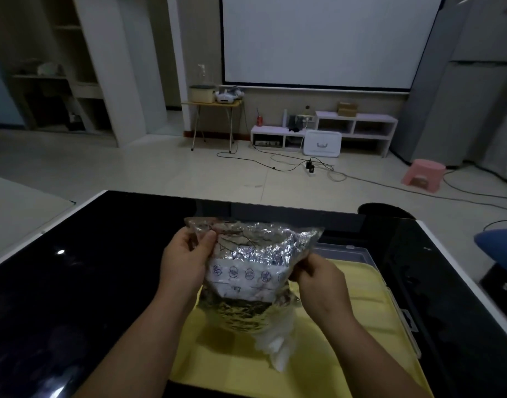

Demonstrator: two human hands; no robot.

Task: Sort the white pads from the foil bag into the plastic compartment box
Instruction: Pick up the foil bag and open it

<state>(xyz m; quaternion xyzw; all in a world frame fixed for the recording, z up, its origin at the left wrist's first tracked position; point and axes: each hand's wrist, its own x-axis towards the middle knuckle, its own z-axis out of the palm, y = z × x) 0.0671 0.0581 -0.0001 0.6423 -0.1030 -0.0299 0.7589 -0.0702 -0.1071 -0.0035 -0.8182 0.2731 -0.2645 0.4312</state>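
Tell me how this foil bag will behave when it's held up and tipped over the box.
Likely floppy: the foil bag is crinkled all over and bends between the left hand and right hand pinching its edges. Probably light, since pinches alone hold it up. The shiny foil may slip, so grip it firmly.

Both bare forearms (149,326) reaching in from the near edge, left hand (186,259) higher, thumb and fingers pinching the top left corner of the foil bag (246,268), right hand (318,278) lower, pinching its right edge
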